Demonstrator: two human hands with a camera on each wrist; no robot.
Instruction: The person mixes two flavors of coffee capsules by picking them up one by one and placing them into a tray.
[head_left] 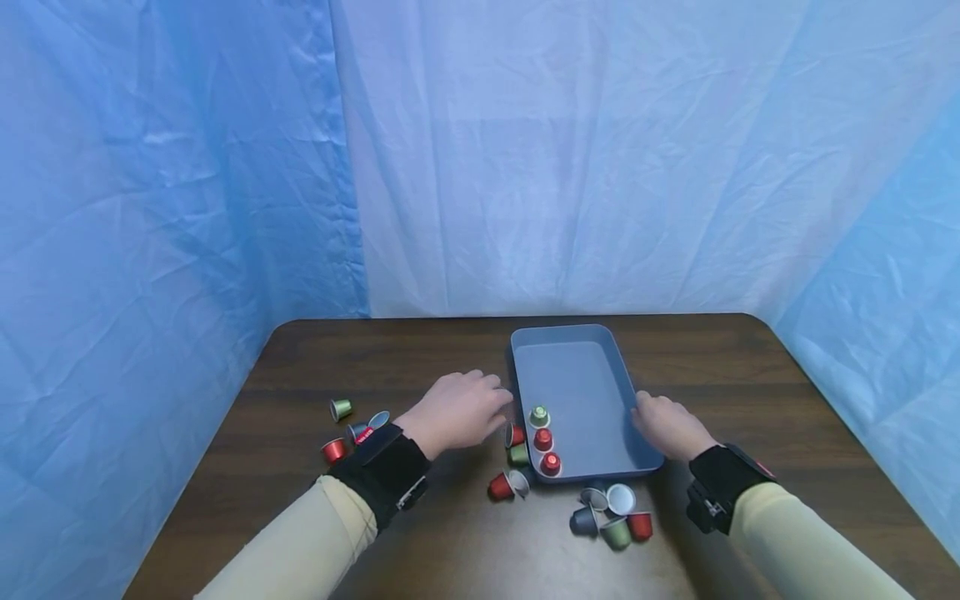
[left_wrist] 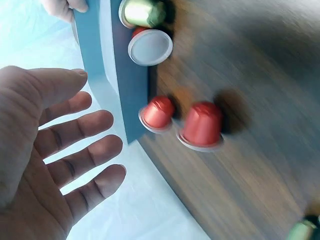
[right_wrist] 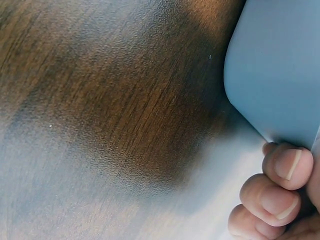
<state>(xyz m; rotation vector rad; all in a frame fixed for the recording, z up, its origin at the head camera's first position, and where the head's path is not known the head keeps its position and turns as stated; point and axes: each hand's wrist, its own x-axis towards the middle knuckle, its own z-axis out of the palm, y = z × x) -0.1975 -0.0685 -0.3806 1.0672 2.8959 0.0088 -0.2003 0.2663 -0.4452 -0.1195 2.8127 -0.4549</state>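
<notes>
Item: one shallow rectangular tray, blue-grey and plastic-looking (head_left: 581, 375), on a dark brown wood-grain table (head_left: 420, 542), between the two hands I watch over the cameras; its long axis runs away from the person, far end leaning slightly left. Right hand (head_left: 670, 425): at the tray's right long wall, fingers curled, pinching the rim. Left hand (head_left: 461, 408): just off the left long wall, fingers spread and slightly bent, holding nothing. Contents: a shiny green metallic capsule (head_left: 539, 416), a shiny red one (head_left: 543, 439) and a second red one (head_left: 551, 463), narrow ends up, in file along the left wall towards the near corner. Outside that wall, just beside it: a red capsule on its side (head_left: 514, 435) and, nearer the person, a green capsule on its side (head_left: 518, 455); whether either touches the wall I cannot tell. Governing relation, as I judge it: this pair lies to the right of the left hand and slightly nearer the person, the wall dividing it from the file; the left hand is the nearer. Also listed: a mixed cluster of capsules (head_left: 617, 532) before the tray's near edge.
</notes>
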